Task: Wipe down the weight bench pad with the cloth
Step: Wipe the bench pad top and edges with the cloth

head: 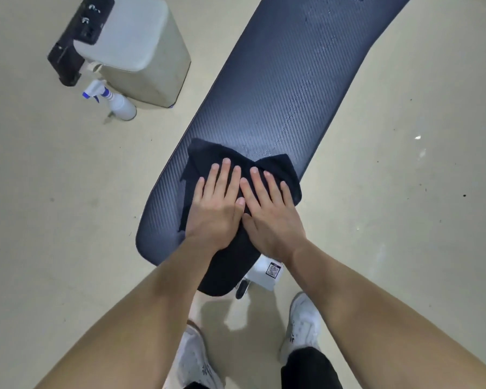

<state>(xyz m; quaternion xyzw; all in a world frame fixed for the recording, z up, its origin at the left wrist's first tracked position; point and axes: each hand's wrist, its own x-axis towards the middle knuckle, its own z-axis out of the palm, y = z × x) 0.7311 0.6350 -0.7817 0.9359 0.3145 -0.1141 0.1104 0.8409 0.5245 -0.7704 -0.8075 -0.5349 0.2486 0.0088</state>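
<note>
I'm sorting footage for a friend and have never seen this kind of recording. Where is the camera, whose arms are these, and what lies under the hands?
There is no machine here: the one picture comes from a camera worn on a person's head, looking down at their own arms. The long dark ribbed surface is a weight bench pad. On its near end lies a dark cloth. The left hand and right hand lie flat on it side by side, fingers straight, pressing rather than gripping. On the floor to the left are a spray bottle and a pale container. The white shoes at the bottom are the person's own.
</note>
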